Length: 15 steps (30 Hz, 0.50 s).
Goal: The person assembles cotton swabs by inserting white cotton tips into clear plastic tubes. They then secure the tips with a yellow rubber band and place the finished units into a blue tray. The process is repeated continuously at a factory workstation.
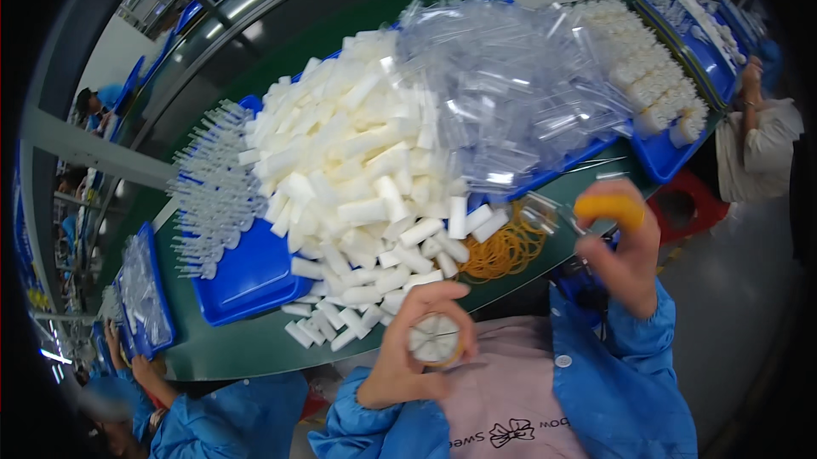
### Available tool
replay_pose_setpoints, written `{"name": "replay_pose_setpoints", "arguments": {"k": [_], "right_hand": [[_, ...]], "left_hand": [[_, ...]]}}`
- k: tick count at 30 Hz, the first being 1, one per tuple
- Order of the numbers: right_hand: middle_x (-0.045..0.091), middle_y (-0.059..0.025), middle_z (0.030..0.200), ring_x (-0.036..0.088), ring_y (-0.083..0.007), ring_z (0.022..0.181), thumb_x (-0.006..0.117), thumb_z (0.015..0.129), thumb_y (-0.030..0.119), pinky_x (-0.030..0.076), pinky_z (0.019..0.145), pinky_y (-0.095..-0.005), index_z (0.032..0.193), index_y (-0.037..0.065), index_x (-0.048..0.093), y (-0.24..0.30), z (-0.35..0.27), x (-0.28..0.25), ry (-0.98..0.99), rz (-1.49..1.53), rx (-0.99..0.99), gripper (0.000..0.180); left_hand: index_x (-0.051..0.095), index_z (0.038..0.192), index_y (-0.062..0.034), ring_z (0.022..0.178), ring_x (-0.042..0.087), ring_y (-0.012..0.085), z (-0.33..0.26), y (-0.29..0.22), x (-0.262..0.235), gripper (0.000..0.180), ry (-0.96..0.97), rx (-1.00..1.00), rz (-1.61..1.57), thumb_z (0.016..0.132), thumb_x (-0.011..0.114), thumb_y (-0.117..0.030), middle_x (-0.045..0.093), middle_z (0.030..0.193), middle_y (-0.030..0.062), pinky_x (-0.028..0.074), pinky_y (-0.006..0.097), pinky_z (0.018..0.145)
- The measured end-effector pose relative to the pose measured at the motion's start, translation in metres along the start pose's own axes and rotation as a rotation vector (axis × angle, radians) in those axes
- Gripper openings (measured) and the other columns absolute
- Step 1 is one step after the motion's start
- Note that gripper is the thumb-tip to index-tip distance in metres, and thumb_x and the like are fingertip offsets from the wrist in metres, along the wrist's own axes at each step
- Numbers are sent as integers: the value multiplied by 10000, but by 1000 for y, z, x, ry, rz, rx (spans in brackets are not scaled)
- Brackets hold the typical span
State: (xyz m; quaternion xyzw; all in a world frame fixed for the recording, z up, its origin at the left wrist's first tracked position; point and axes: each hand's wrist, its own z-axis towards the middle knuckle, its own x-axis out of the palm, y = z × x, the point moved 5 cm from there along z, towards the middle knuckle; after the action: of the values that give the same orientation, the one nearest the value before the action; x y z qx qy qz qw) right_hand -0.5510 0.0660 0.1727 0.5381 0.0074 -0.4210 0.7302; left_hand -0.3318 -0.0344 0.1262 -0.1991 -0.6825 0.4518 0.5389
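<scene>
Two bare hands at a packing bench, one closed round a bundle of white sticks.

The left hand is curled tightly around a round bundle of white sticks, seen end-on just above the lap; the right hand is raised and half closed, an orange finger cot on one digit, and whether it grips anything cannot be told. A blue tray carries a tall heap of loose white sticks, which spills onto the green bench beside a pile of yellow rubber bands. Clear plastic sleeves fill the tray behind. Neighbouring workers in blue coats sit on both sides along the line.
</scene>
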Motion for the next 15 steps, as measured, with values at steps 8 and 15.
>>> {"name": "replay_pose_setpoints", "arguments": {"k": [8, 15], "right_hand": [[542, -76, 633, 545, -205, 554, 715, 716, 148, 410, 518, -308, 782, 45, 686, -99, 15, -57, -105, -527, 203, 126], [582, -83, 632, 579, -273, 599, 728, 688, 256, 434, 531, -378, 699, 69, 672, -108, 20, -46, 43, -722, 123, 196]], "left_hand": [[346, 1256, -20, 739, 598, 231, 0, -3, -1, 749, -215, 72, -173, 797, 615, -547, 546, 894, 159, 502, 317, 523], [330, 1319, -19, 748, 601, 240, 2, -6, 0, 757, -279, 88, -170, 802, 659, -464, 547, 931, 162, 487, 300, 486]]}}
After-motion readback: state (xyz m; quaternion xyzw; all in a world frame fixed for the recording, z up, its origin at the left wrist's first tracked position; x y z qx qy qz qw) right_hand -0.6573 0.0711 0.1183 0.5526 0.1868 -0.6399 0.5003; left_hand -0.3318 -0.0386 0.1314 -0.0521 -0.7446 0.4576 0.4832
